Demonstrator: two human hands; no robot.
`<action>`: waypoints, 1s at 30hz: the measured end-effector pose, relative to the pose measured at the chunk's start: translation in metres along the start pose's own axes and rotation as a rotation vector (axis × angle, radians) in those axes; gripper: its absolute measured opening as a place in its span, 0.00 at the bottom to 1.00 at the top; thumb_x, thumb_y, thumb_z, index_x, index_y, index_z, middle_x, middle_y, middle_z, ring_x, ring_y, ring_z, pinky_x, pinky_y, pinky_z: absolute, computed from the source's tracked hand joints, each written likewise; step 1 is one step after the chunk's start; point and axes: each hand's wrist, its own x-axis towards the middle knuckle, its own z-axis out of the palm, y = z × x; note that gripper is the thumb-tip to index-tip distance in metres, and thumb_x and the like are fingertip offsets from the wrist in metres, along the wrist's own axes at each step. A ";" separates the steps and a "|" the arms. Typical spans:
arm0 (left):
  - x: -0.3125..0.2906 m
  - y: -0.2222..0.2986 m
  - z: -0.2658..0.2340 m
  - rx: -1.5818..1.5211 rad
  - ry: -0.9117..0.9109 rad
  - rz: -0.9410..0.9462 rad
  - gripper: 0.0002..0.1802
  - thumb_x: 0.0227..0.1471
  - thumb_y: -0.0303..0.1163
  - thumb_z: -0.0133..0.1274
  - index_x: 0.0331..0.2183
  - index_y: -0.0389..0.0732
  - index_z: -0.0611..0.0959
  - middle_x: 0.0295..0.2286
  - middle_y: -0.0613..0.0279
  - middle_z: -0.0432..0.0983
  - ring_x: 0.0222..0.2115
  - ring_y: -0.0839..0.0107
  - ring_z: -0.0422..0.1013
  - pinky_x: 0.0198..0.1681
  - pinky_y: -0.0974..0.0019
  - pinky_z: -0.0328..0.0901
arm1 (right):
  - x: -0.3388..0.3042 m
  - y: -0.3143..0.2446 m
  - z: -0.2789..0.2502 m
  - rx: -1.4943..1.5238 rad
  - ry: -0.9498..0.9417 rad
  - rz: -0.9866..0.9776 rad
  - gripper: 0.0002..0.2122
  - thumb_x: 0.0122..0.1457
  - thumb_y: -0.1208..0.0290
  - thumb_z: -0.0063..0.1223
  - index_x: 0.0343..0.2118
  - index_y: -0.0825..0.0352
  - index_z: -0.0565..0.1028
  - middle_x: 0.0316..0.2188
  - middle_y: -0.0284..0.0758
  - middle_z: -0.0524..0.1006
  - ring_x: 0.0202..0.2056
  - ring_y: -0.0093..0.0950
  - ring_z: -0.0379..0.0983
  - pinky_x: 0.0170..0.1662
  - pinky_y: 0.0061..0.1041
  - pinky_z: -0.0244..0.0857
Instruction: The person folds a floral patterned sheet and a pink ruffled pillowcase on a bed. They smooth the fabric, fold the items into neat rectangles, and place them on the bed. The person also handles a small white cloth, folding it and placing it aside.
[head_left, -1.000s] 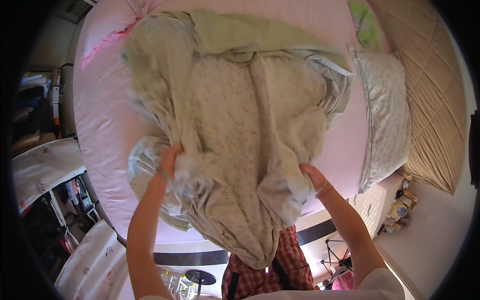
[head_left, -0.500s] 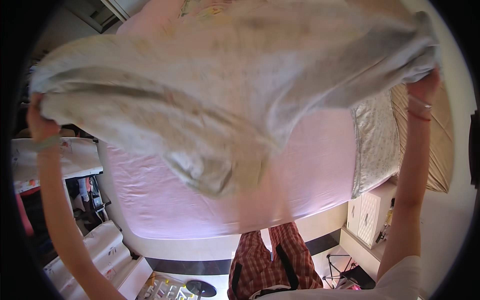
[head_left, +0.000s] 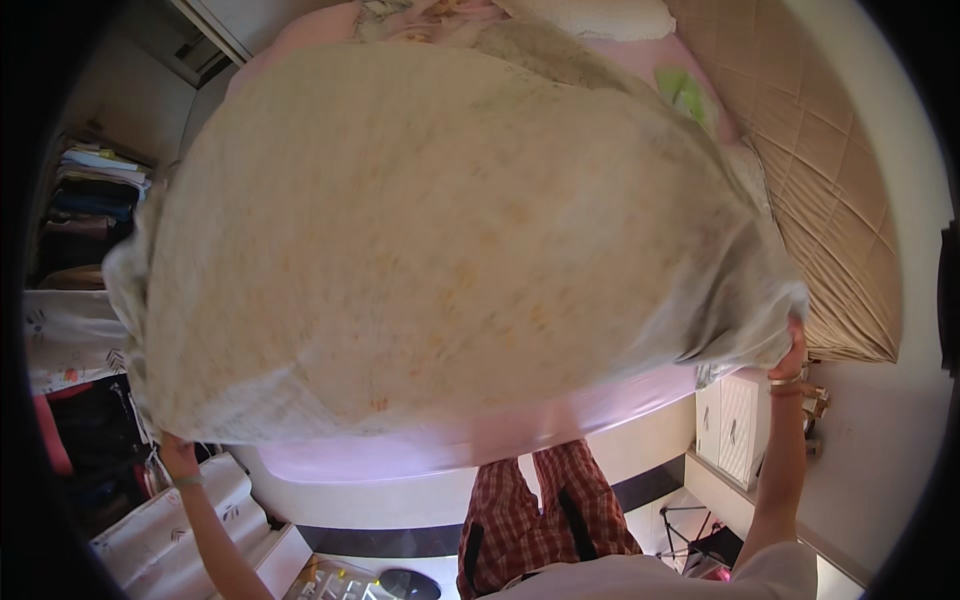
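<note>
A large cream blanket [head_left: 430, 240] with faint floral spots and a greyish edge billows over the bed, puffed up in the middle. Its near left corner is gripped in my left hand [head_left: 178, 455], low beside the clothes shelves. On the right, my right hand [head_left: 789, 355] has its fingers closed on the other near corner, by the white bedside cabinet. Beneath the blanket, a strip of the pink bed sheet [head_left: 400, 455] shows along the near side. The pillow at the right end is almost wholly covered.
A beige quilted headboard [head_left: 800, 160] runs along the right. At left stand shelves of folded clothes [head_left: 95, 205] with white patterned curtains [head_left: 75, 330]. The white bedside cabinet [head_left: 730, 425] is at right. Behind me are a folding stand [head_left: 690, 530] and a round black object [head_left: 410, 583].
Both hands have come down and toward me with the blanket corners. The blanket has spread from a bunched, sagging shape into a billow that covers most of the bed.
</note>
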 end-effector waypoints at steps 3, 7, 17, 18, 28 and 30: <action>-0.024 -0.052 -0.060 0.483 0.446 -0.157 0.16 0.47 0.45 0.54 0.36 0.46 0.81 0.33 0.66 0.76 0.34 0.74 0.70 0.34 0.62 0.66 | -0.045 0.033 -0.082 -0.392 0.027 0.222 0.20 0.52 0.71 0.52 0.49 0.69 0.71 0.46 0.35 0.75 0.46 0.29 0.72 0.50 0.28 0.65; -0.025 -0.098 -0.079 1.052 0.282 -0.364 0.14 0.42 0.47 0.55 0.24 0.46 0.82 0.22 0.67 0.75 0.24 0.72 0.70 0.32 0.63 0.66 | -0.087 0.064 -0.097 -0.709 0.042 0.532 0.23 0.47 0.76 0.58 0.50 0.71 0.71 0.43 0.35 0.76 0.43 0.26 0.73 0.49 0.27 0.66; 0.016 -0.207 0.115 1.493 0.108 0.469 0.37 0.43 0.47 0.62 0.51 0.36 0.72 0.48 0.44 0.69 0.52 0.50 0.63 0.58 0.57 0.55 | -0.077 0.247 0.121 -1.507 -0.821 -0.008 0.10 0.49 0.63 0.56 0.29 0.65 0.77 0.19 0.33 0.75 0.20 0.29 0.72 0.26 0.31 0.67; -0.007 -0.266 0.211 1.249 -0.153 0.329 0.30 0.52 0.40 0.55 0.53 0.35 0.70 0.51 0.46 0.66 0.55 0.55 0.60 0.59 0.58 0.52 | -0.088 0.253 0.126 -1.557 -1.054 -0.237 0.09 0.45 0.69 0.54 0.31 0.62 0.76 0.22 0.33 0.73 0.21 0.30 0.71 0.26 0.33 0.66; -0.256 -0.342 0.578 0.538 -0.559 -0.131 0.30 0.52 0.40 0.55 0.52 0.34 0.68 0.45 0.48 0.72 0.45 0.57 0.69 0.49 0.58 0.62 | -0.214 0.267 0.073 -1.639 -1.317 0.437 0.25 0.52 0.62 0.52 0.56 0.45 0.65 0.23 0.35 0.77 0.24 0.35 0.76 0.26 0.33 0.69; -0.292 -0.352 0.555 0.738 -0.663 -0.115 0.27 0.52 0.36 0.53 0.51 0.34 0.70 0.43 0.45 0.73 0.44 0.52 0.70 0.49 0.56 0.63 | -0.206 0.265 0.015 -1.876 -1.306 0.770 0.26 0.52 0.51 0.50 0.57 0.38 0.65 0.27 0.37 0.79 0.29 0.36 0.77 0.32 0.39 0.70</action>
